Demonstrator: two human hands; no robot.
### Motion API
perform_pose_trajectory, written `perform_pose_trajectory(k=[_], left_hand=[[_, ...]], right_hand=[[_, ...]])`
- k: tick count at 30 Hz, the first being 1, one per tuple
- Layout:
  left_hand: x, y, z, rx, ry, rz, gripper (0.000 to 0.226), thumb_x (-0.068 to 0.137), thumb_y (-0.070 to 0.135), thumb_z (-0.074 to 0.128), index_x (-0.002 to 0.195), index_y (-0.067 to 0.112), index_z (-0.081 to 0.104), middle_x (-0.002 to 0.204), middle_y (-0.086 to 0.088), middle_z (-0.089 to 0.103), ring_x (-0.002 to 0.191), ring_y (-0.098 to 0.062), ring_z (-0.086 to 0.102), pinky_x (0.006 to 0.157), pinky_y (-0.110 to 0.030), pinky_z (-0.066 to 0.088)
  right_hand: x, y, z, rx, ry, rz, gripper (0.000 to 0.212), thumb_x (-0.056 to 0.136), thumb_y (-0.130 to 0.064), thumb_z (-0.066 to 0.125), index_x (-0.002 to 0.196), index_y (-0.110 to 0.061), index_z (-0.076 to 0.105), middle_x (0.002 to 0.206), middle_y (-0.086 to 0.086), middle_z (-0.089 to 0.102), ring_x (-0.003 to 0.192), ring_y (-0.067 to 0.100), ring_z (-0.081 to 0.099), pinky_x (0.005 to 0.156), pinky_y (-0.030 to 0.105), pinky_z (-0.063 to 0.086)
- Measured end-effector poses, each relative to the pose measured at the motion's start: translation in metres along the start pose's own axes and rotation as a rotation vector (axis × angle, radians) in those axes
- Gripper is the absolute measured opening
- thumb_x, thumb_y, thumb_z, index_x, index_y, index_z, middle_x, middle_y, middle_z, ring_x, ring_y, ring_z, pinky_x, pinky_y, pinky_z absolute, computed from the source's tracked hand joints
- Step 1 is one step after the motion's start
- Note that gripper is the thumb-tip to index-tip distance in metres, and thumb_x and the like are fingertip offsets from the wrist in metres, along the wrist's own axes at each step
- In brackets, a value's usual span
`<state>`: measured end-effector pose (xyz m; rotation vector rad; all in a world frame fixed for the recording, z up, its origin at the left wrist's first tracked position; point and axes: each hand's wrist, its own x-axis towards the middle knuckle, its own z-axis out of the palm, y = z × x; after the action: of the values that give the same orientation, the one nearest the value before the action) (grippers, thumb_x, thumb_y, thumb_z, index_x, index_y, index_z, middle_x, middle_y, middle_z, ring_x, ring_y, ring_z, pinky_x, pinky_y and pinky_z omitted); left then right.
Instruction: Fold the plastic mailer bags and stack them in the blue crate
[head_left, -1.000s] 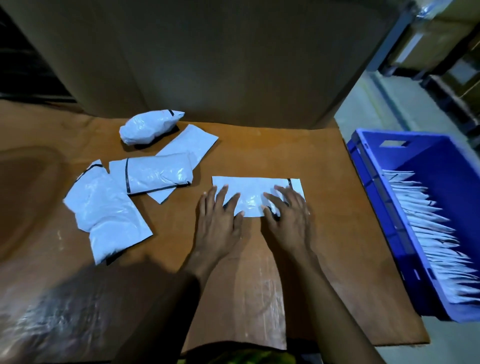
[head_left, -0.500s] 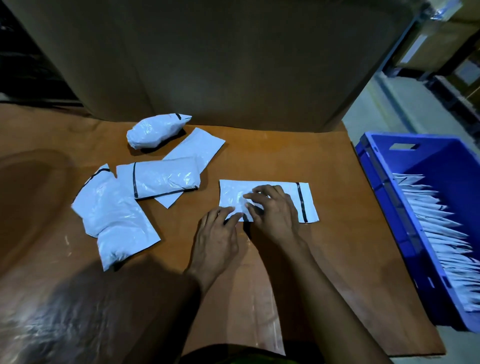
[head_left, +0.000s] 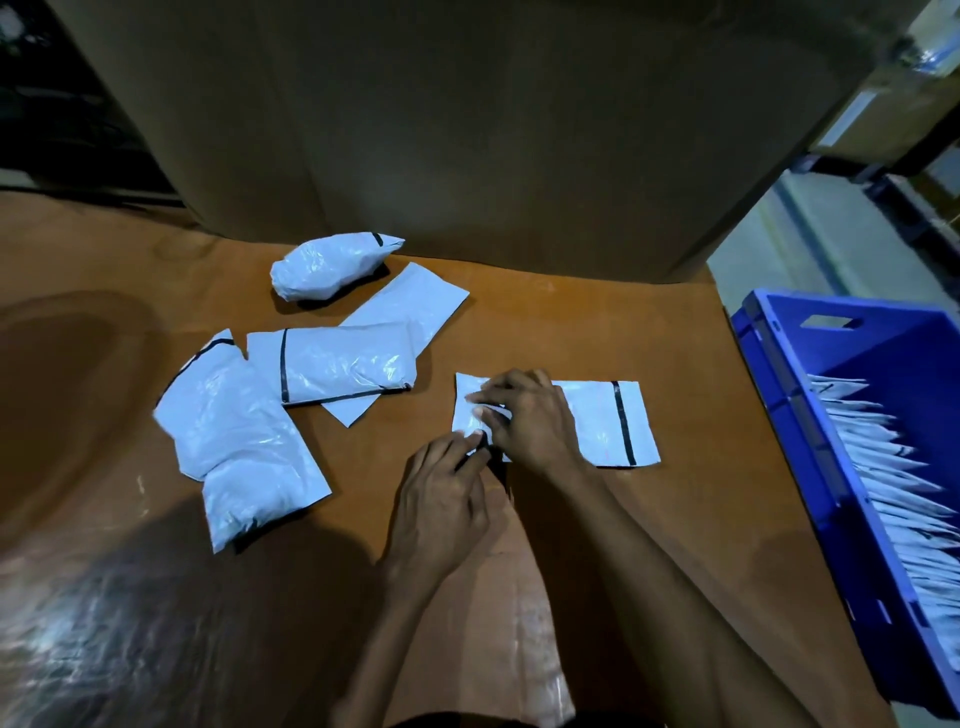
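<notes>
Head view, dim light. The mailer bag (head_left: 597, 423) in work lay flat on the brown worktop (head_left: 623, 322), long side running left to right, with its black strip (head_left: 622, 422) at the right end, well apart from my hands.

My right hand (head_left: 535, 423) lay across the left half of the bag, wrist to the near right. Its fingers (head_left: 474, 399) pointed left; the index and thumb were drawn together on a raised bit of the white plastic near the bag's left edge — a pinch.

My left hand (head_left: 441, 501) sat just near of the bag, knuckles up, fingertips bunched at the bag's near left corner. Pinching or only pressing down: I could not tell, the tips were in shadow. The two hands touched there.

The blue crate (head_left: 779, 374) stood to the right, off the worktop's edge. A row of folded white bags (head_left: 883, 467) stood packed inside it, running from far to near.

Loose bags waited to the left on the worktop:
- a crumpled bag (head_left: 332, 265), farthest, just beside the large cardboard box (head_left: 467, 130)
- a flat bag (head_left: 415, 312) lying at a slant
- a puffy bag (head_left: 343, 371) with a black strip, resting over the flat one's near end
- a left pair (head_left: 234, 431) — two overlapping bags, farthest left, reaching toward me
</notes>
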<state>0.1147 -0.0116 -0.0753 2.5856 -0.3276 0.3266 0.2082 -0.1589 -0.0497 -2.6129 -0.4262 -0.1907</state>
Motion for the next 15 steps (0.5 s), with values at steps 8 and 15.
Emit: perform_pose_trajectory(k=[8,15], left_hand=[[0.002,0.000,-0.002,-0.037,-0.023,-0.025,0.051,0.086,0.014,0.040,0.125,0.021,0.072,0.133,0.002,0.065,0.128,-0.023,0.057,0.105,-0.040,0.047],[0.012,0.015,-0.013,-0.001,-0.009,-0.023,0.050,0.082,0.029,0.037,0.110,0.017,0.076,0.121,-0.003,0.069,0.113,-0.025,0.064,0.096,-0.041,0.052]], right_hand=[[0.017,0.010,-0.004,0.048,0.014,0.076,0.016,0.094,-0.029,0.076,0.109,-0.029,0.082,0.111,-0.005,0.076,0.106,0.016,0.054,0.085,0.035,0.046],[-0.017,0.028,-0.034,0.198,0.132,0.181,0.019,0.094,-0.022,0.077,0.112,-0.021,0.082,0.118,-0.002,0.075,0.113,0.019,0.063,0.091,0.033,0.053]])
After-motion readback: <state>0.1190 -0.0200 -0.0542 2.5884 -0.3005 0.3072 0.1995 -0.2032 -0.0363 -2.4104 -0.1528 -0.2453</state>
